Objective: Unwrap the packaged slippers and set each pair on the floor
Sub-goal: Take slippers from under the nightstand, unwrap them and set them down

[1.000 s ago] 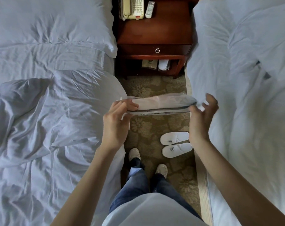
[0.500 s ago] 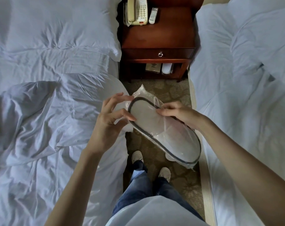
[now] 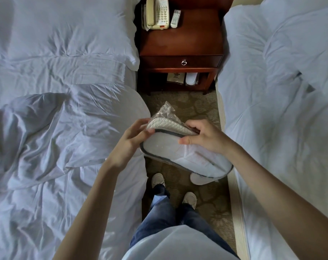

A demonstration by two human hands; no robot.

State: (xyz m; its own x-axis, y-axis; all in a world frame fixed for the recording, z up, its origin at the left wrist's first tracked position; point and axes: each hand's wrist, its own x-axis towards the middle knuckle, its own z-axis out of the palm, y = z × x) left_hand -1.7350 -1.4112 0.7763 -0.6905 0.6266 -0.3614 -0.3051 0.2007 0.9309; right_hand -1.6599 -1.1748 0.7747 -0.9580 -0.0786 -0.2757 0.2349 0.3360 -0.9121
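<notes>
A pair of white slippers with dark edging, sealed in clear plastic wrap [image 3: 180, 152], is held above the carpet between the two beds. My left hand [image 3: 133, 137] pinches the wrapped heel end at its left. My right hand [image 3: 202, 137] grips the upper edge of the pack, its thumb on the slipper face and its fingers behind. A twist of loose plastic [image 3: 165, 111] sticks up at the far end. The toe of an unwrapped white slipper [image 3: 198, 179] peeks out on the carpet under the pack; the rest of that pair is hidden.
White beds flank the narrow carpet strip, left bed [image 3: 56, 128] and right bed [image 3: 281, 119]. A wooden nightstand [image 3: 182, 45] with a phone [image 3: 156, 13] and remote [image 3: 175, 18] stands ahead. My feet [image 3: 158, 180] stand on the carpet below the pack.
The pack went from flat and edge-on between both hands to tilted with its face up. My right hand moved from the right end to the upper edge, and the slippers' heels now part.
</notes>
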